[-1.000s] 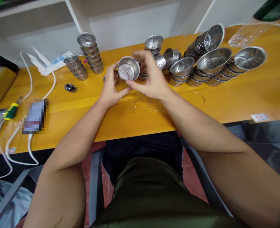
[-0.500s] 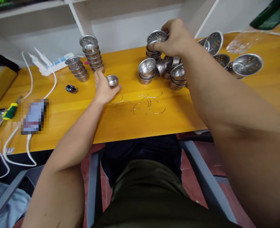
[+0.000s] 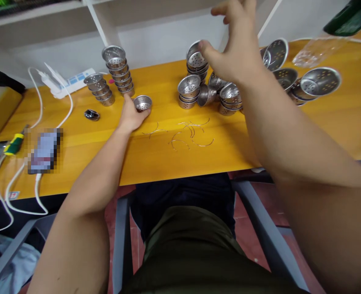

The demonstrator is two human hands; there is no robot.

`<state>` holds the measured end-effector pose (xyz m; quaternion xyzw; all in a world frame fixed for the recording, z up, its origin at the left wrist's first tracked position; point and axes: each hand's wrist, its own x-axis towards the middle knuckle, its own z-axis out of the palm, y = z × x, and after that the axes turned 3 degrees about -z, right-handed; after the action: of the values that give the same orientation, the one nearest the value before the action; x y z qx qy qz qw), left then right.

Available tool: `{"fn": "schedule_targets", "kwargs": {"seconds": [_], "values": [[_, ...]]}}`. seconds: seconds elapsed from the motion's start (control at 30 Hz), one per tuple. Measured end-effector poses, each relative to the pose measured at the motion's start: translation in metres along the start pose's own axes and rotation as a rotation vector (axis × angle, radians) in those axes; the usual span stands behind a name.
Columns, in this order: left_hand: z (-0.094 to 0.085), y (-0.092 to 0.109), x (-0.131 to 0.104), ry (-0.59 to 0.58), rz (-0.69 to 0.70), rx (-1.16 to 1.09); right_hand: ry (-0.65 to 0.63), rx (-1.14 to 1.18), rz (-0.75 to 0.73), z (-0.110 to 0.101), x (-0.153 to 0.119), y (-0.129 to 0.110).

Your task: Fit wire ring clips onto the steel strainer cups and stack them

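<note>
My left hand (image 3: 131,116) is curled around a small perforated metal cup (image 3: 143,103), its thumb at the near side and its fingers partly hidden behind. My right hand (image 3: 232,45) is raised with its fingers spread, over the back of the table. The right thumb overlaps the rim of the top cup on a stack of perforated metal cups (image 3: 196,57); whether it touches cannot be told. In front of that stack stands a shorter stack of cups (image 3: 189,90). Several thin curved wires (image 3: 191,132) lie on the table between my arms.
Two cup stacks, one tall (image 3: 116,67) and one short (image 3: 99,87), stand back left. More cups (image 3: 319,83) lie at right near a clear plastic bag (image 3: 312,53). A phone (image 3: 44,151), screwdriver (image 3: 14,143), power strip (image 3: 73,83) and white cables occupy the left side.
My right hand has let go of the top cup on the back stack and risen with its fingers spreading. That cup now tilts on the stack. My left hand shifted slightly left with its cup.
</note>
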<state>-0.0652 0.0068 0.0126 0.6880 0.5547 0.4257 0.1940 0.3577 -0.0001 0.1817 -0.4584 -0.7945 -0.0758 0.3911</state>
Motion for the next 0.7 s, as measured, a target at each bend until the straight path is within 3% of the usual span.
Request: {"fn": "schedule_targets", "kwargs": {"seconds": [0.07,0.13,0.27,0.47,0.6,0.7], "values": [[-0.001,0.018,-0.002,0.037,-0.04,0.03,0.054,0.078,-0.089,-0.013,-0.013,-0.011],[-0.001,0.033,-0.004,0.054,0.002,0.04,0.0,0.178,-0.158,-0.028,-0.028,-0.03],[0.001,0.046,-0.012,0.029,0.075,0.017,-0.136,0.105,-0.092,-0.048,-0.055,-0.058],[0.003,0.045,-0.016,-0.016,0.084,-0.003,-0.444,-0.222,-0.09,-0.053,-0.078,-0.044],[0.004,0.04,-0.013,-0.029,0.107,-0.015,-0.475,-0.233,-0.172,-0.06,-0.086,-0.041],[0.005,0.039,-0.013,-0.029,0.117,-0.039,-0.513,-0.237,-0.139,-0.058,-0.091,-0.043]]}}
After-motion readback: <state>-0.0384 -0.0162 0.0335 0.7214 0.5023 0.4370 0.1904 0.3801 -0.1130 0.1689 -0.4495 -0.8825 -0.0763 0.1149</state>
